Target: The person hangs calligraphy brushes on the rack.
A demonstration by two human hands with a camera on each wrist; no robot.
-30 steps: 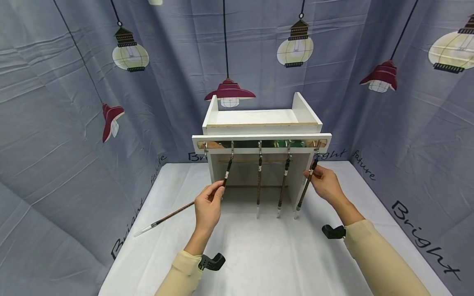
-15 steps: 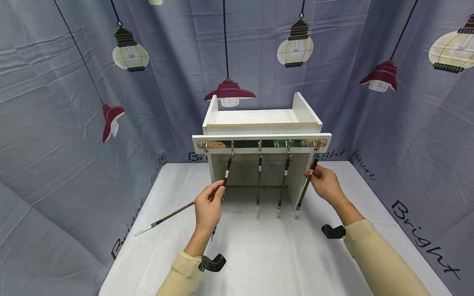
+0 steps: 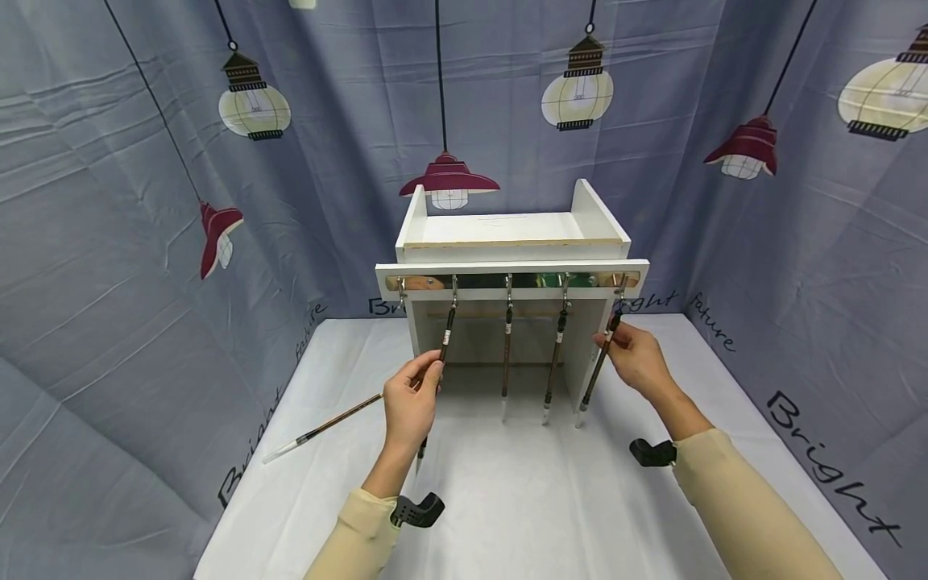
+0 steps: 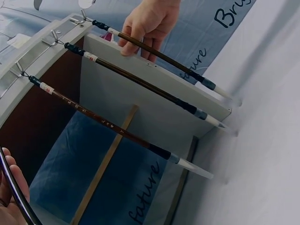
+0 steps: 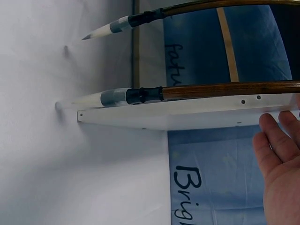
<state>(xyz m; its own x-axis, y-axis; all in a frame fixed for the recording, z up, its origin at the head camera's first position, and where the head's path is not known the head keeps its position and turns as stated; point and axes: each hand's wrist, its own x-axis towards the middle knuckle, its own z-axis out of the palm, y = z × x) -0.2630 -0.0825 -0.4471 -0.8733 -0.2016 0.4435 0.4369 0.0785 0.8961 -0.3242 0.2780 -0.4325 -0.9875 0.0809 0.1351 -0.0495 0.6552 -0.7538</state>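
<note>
My left hand [image 3: 408,407] pinches the handle of a calligraphy brush [image 3: 447,326] between thumb and fingers. The brush's top end meets the second hook from the left on a white rack [image 3: 500,267], and its tip points down behind the wrist. Only part of that left hand [image 4: 14,190] shows in the left wrist view. My right hand [image 3: 638,358] grips the front edge of the rack's right side panel [image 5: 197,110], just behind the rightmost hanging brush [image 3: 600,366]. Two more brushes hang between the hands, the middle one [image 4: 108,123] and its right neighbour [image 4: 140,82].
Another calligraphy brush [image 3: 326,425] with a clear cap lies on the white tabletop [image 3: 522,507], left of my left hand. A leftmost hook [image 3: 402,292] sits on the rack's bar. Grey-blue curtains [image 3: 348,145] with printed lamps enclose the table.
My left hand has shifted slightly right, and the brush it pinches has turned more upright, its lower end now showing below the hand. The right hand stays where it was.
</note>
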